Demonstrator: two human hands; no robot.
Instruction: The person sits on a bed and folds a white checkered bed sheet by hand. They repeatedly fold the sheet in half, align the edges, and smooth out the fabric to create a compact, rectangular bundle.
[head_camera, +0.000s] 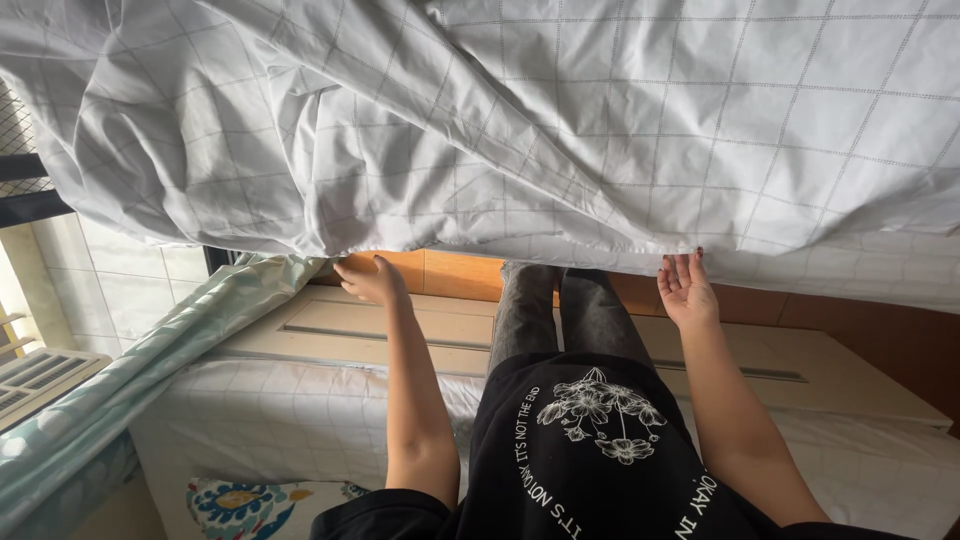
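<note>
Two hands hold the lifted white checked sheet by its lower hem, the left hand pinching it, the right hand open-fingered and barely touching, so that corner could slip and drop.

The white checked sheet hangs like a wall across the whole upper view, blocking any reach past it. Below its hem, open room lies between the left hand and right hand, broken only by the person's legs. A pale green curtain crowds the left side.
</note>
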